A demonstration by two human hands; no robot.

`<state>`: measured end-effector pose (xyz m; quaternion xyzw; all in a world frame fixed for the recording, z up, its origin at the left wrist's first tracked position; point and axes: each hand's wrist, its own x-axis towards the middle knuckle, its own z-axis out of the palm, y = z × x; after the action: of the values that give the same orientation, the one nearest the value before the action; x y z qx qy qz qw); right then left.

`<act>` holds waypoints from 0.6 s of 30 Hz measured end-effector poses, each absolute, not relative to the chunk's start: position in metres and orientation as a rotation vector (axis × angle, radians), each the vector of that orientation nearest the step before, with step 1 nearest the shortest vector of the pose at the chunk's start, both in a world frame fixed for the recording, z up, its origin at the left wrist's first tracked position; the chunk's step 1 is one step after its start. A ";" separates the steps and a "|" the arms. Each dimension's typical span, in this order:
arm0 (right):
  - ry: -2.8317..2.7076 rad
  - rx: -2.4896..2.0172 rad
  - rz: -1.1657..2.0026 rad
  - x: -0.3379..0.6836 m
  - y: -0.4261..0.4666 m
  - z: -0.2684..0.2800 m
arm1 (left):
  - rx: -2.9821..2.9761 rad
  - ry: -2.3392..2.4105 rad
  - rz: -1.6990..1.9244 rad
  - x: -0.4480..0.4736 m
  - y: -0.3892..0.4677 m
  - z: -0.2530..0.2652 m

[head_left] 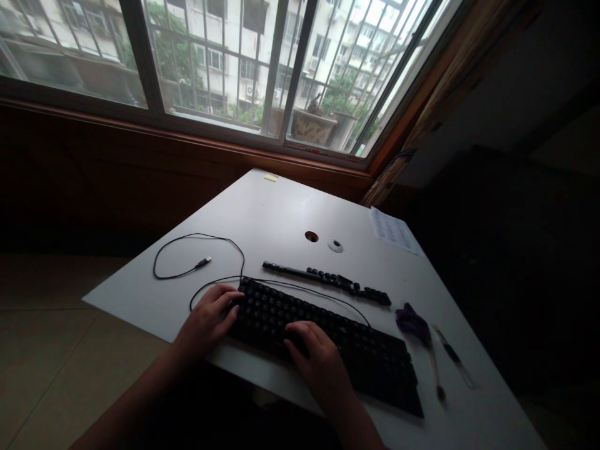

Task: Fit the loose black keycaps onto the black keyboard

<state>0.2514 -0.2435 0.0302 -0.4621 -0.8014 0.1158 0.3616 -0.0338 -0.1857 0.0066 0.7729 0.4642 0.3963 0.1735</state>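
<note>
A black keyboard (323,331) lies at a slant along the near edge of the white table. My left hand (210,315) grips its left end, fingers over the corner keys and thumb along the side. Lower down, my right hand (316,356) rests over the front middle keys, thumb and fingertips drawn together at the front rows; anything small between them is too dark to make out. Behind the keyboard, loose black keycaps (328,275) lie in a long row. The keyboard's black cable ends in a USB plug (203,262) at the left.
Right of the keyboard are a dark purple cloth (412,323), a thin brush (437,372) and a wire-ended tool (452,356). The white table (281,219) has a round hole (311,237) with a ring-shaped cover (335,245) beside it. Printed paper (396,231) lies far right.
</note>
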 end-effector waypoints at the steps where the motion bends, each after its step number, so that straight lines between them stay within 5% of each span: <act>1: -2.076 -1.186 0.285 0.250 -0.243 0.030 | 2.194 1.316 1.116 -0.034 -0.186 0.006; 18: -2.108 -1.196 0.150 0.239 -0.243 0.031 | 2.184 1.319 1.092 -0.035 -0.186 0.002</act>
<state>0.2394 -0.2432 0.0308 -0.4615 -0.8135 0.0579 0.3492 -0.0348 -0.1856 0.0019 0.7737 0.4675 0.3868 0.1821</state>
